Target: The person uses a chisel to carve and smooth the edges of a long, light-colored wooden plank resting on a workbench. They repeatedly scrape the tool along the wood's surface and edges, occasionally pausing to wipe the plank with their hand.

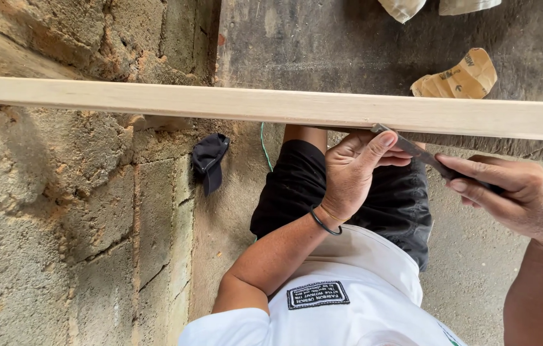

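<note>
Below the wood strip, near its right end, both hands work a dark flat tool, likely a file or blade. Left hand curls narrow under the strip, thumb pinning the tool's tip at the strip's lower edge. Right hand is closed around the handle end.

Risks, as I judge them: tip skids off the thin edge toward the left thumb; strip looks unclamped, its support hidden, so it could roll or flex.

Strip's long axis runs left-right across the view, crossing the block wall and concrete floor. Tool angles up-left, tip toward the strip.
</note>
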